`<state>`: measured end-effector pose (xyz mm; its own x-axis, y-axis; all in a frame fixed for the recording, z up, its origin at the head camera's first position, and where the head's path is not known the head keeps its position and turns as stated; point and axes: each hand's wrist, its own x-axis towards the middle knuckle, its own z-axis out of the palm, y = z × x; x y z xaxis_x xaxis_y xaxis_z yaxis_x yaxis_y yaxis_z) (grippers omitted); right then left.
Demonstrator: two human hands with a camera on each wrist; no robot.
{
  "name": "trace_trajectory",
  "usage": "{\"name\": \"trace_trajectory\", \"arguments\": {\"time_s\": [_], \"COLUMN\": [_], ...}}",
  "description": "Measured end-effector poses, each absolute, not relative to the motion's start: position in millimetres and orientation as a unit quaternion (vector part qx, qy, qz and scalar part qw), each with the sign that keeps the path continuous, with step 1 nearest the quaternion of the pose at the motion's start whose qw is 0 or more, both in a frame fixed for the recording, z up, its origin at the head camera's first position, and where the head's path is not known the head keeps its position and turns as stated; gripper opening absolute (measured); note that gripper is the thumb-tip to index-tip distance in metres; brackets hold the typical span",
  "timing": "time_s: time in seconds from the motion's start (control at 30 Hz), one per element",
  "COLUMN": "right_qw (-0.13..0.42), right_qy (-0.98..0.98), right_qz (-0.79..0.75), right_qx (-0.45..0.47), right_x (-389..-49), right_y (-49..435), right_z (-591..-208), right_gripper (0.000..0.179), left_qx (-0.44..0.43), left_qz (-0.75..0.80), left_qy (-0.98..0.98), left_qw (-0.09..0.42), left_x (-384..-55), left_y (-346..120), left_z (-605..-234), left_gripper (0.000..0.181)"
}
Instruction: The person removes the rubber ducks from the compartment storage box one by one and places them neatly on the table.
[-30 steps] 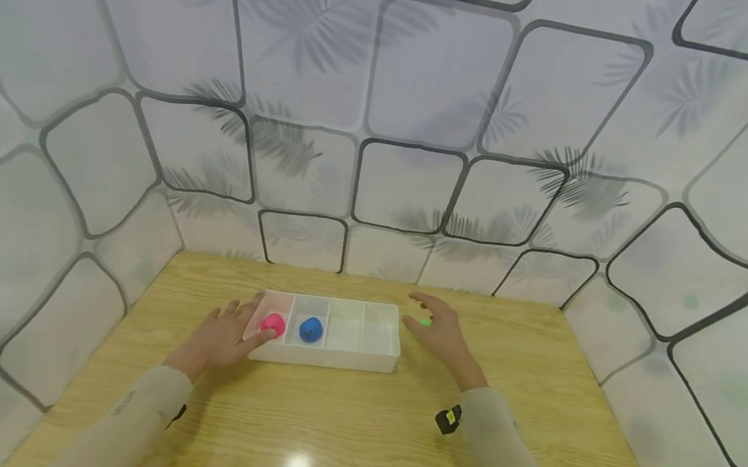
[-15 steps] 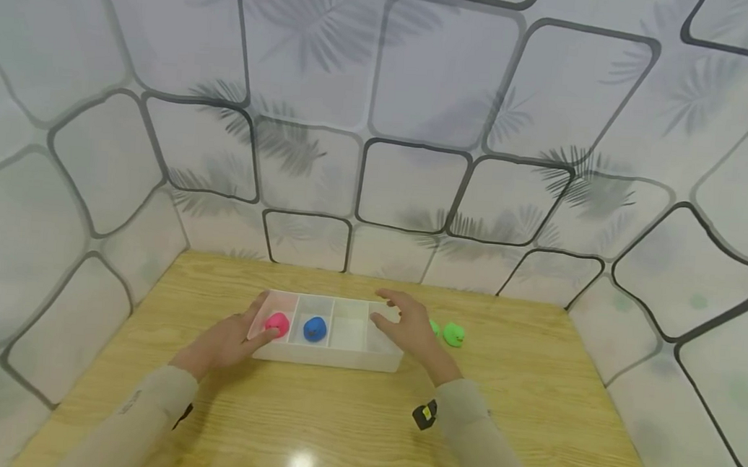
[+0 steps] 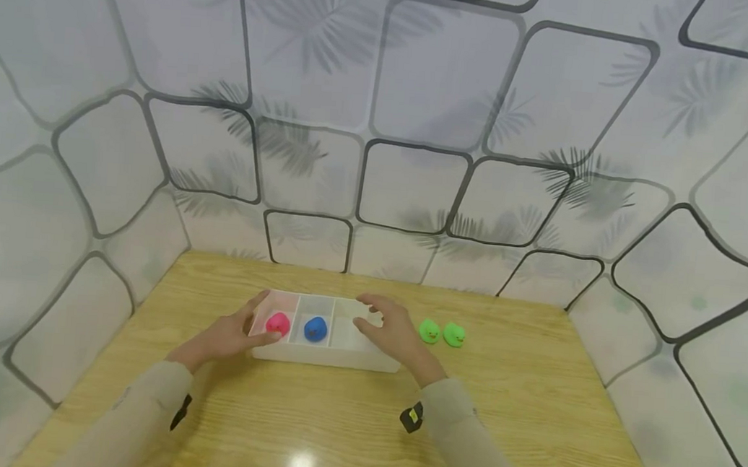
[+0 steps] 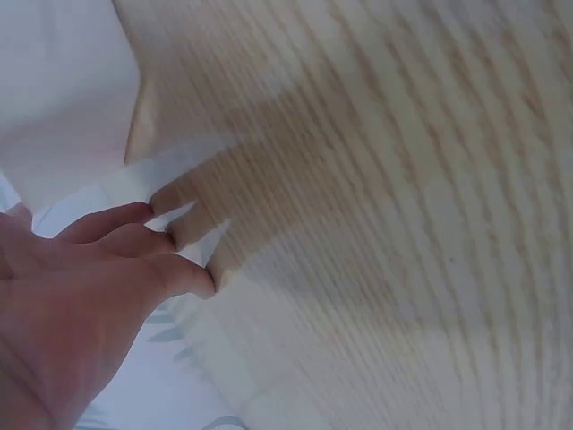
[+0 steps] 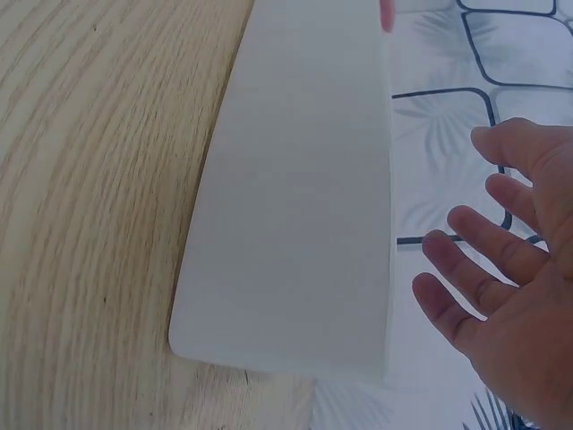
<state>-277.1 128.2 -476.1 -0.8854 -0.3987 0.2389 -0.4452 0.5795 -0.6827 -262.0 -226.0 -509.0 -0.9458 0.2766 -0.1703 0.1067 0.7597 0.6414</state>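
Observation:
A long white divided tray (image 3: pixel 313 354) lies on the wooden table. Its leftmost compartment holds a pink toy duck (image 3: pixel 278 324), and the one beside it a blue toy duck (image 3: pixel 315 328). My left hand (image 3: pixel 226 335) rests at the tray's left end, thumb over the front rim by the pink duck and fingers extended down that side. In the left wrist view its fingertips (image 4: pixel 201 279) reach the tabletop. Over the right-hand compartments hovers my right hand (image 3: pixel 396 330), fingers loosely spread with nothing in them, partly hiding the tray. Two green toy ducks (image 3: pixel 429 331) sit right of it.
The wooden table (image 3: pixel 335 419) extends in front of the tray and to both sides. A patterned white wall (image 3: pixel 410 185) encloses the back and sides of the table.
My right hand has moved left from beside the green ducks to above the tray's right half, uncovering both ducks. My left hand stays at the tray's left end, its fingers drawn closer to it.

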Motion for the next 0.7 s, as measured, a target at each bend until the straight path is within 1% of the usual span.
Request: {"name": "trace_trajectory", "arguments": {"time_s": [0.3,0.47,0.7], "right_qw": [0.001,-0.009,-0.031], "right_qy": [-0.878,-0.877,-0.871], "right_qz": [0.408,0.405,0.408], "right_qx": [0.250,0.258,0.272], "right_x": [-278.9,-280.5,-285.7], "right_y": [110.5,97.2,79.7], "right_z": [-482.3,-484.2,-488.6], "right_gripper": [0.047,0.048,0.048], "left_qx": [0.097,0.096,0.092], "left_qz": [0.318,0.321,0.323], "left_qy": [0.931,0.928,0.928], "left_qw": [0.153,0.163,0.162], "left_x": [-268.7,-269.6,-269.5], "left_y": [-228.2,-227.8,-225.8], "left_z": [-503.0,-500.4,-500.1], "left_gripper": [0.121,0.122,0.122]}}
